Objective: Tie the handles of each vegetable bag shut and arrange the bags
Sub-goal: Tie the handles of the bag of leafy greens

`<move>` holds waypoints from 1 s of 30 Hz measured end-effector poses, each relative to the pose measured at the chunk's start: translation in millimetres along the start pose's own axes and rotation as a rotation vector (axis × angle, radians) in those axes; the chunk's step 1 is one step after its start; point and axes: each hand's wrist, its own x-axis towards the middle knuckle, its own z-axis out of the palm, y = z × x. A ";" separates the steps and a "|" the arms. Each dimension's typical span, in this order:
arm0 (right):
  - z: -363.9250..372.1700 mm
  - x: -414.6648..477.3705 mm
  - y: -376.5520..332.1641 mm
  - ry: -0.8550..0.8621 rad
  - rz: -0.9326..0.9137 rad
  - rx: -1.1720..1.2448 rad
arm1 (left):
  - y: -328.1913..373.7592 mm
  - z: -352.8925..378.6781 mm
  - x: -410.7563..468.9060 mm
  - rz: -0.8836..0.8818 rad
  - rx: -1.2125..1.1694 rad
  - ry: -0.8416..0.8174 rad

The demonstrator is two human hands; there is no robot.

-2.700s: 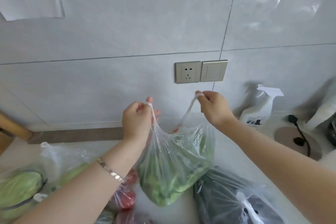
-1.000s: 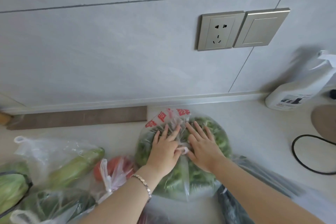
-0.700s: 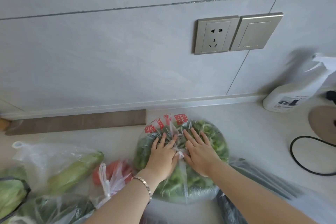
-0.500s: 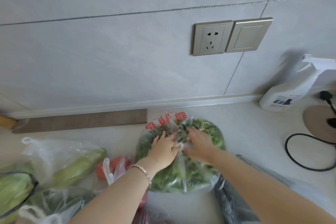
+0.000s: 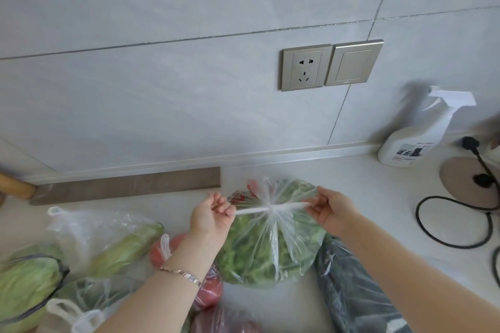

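Pale countertop (image 5: 351,186) (tiled wall (image 5: 162,89) behind); both hands (image 5: 209,217) (image 5: 331,209) pinch greens bag (image 5: 270,246) handles (image 5: 273,208) taut.

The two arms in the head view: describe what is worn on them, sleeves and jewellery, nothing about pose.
Both forearms are bare, with no sleeves in view. The left wrist carries a thin metal link bracelet, pale gold to silver in tone. The left hand and right hand wear no gloves, and no rings or watch are visible.
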 end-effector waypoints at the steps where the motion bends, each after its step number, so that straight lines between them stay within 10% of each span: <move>1: -0.6 -2.1 3.4 0.021 -0.050 -0.024 | -2.6 0.5 -2.9 0.028 0.115 -0.031; 8: 51.8 -60.7 -15.9 -0.350 -0.578 -0.592 | -9.9 42.2 -31.6 0.486 1.380 -0.544; 14: 48.4 -41.5 -6.0 -0.244 -0.623 -0.627 | -14.4 56.1 -36.4 0.523 1.109 -0.402; 19: 33.1 -30.4 23.2 -0.367 -0.611 -1.163 | -11.6 55.0 -42.8 0.480 1.090 -0.406; 26: 47.6 -20.3 30.3 -0.204 -0.433 -0.857 | -5.8 58.0 -41.1 0.677 1.162 -0.321; 30: 50.0 -26.3 26.1 -0.330 -0.470 -1.112 | -9.4 64.9 -46.0 0.802 1.123 -0.456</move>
